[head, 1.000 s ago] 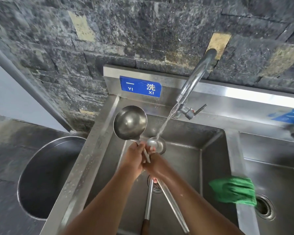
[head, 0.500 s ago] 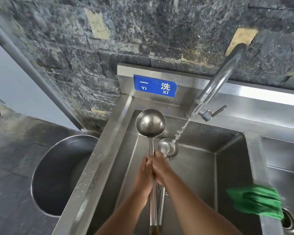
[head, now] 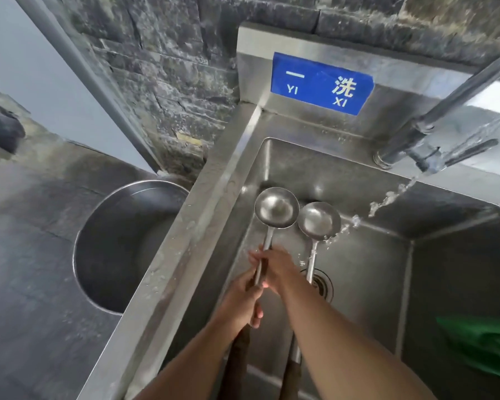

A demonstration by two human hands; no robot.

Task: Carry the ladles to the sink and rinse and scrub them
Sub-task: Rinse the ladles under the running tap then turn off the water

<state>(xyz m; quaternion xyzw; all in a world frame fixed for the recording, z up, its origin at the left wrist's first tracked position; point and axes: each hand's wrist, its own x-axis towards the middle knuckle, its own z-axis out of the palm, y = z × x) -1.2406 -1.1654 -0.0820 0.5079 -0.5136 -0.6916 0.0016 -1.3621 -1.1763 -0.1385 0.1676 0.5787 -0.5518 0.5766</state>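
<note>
The left hand (head: 241, 298) has its fingers curled round the shaft of the larger ladle (head: 276, 207), just above its dark grip. The right hand (head: 278, 269) wraps its fingers round the same shaft, nearer the bowl. Half a second ago the two hands were bunched side by side; now the right sits ahead of the left. The smaller ladle (head: 319, 219) then had its bowl lower, under the water. Now its bowl lies beside the larger one's, both hollow-side up near the back left corner of the sink (head: 211, 226). The water stream (head: 387, 202) from the faucet (head: 445, 111) now strikes at the smaller bowl's right rim. The smaller ladle's shaft passes behind the right hand and forearm, so I cannot tell what holds it. The green cloth (head: 485, 347) on the sink's right wall is blurred and cut off by the frame edge.
</note>
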